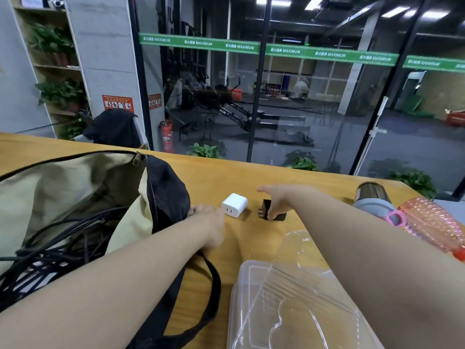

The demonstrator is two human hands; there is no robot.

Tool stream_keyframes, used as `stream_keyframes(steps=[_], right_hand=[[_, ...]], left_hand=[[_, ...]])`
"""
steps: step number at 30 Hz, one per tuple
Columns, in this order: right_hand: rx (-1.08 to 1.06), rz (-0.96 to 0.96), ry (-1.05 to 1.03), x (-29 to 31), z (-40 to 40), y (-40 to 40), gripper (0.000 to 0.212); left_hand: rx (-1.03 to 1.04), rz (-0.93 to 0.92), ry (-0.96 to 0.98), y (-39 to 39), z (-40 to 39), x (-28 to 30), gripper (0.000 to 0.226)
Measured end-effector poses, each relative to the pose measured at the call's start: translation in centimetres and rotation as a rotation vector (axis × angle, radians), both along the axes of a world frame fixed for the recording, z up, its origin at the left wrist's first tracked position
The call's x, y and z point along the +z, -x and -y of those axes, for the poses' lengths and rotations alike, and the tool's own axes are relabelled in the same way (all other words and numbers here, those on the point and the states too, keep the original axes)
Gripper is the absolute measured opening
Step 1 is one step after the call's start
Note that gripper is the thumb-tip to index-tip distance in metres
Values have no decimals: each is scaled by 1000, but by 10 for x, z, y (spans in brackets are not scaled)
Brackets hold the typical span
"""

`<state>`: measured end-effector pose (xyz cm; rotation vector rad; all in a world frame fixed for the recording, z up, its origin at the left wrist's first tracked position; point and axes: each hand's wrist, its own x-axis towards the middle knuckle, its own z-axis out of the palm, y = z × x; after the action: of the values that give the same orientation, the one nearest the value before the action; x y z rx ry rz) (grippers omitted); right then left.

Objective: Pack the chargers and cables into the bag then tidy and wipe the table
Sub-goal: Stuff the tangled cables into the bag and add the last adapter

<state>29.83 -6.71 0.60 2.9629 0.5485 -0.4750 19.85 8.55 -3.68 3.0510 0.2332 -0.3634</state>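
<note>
A black bag with beige lining lies open on the left of the wooden table. A tangle of black cables sits inside it. A white charger stands on the table just right of the bag. My left hand rests palm down between the bag's rim and the white charger, fingers apart, thumb side touching the charger. A black charger with its prongs facing left sits a little further right. My right hand is over it, with the thumb and fingers closed on its sides.
Clear plastic containers lie at the near right, and the bag's strap loops beside them. A tumbler with a grey lid and a pink bottle lie at the far right. A glass wall stands beyond the table's far edge.
</note>
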Motion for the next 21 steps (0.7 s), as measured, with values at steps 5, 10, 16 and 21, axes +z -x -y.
stream_keyframes(steps=[5,10,16,21], right_hand=[[54,-70,80,-7,-2,-6,79],[103,-38,110,-7,-2,-8,61],[100,-7,36,-13,1,-12,45],[60,50,-156,-7,3,-9,40]], left_hand=[[-13,17,-72,-7,2,4,47],[51,214,-9,-8,3,9,33],[73,561,222,-3,-2,19,44],[93,706,256,4,-3,33,43]])
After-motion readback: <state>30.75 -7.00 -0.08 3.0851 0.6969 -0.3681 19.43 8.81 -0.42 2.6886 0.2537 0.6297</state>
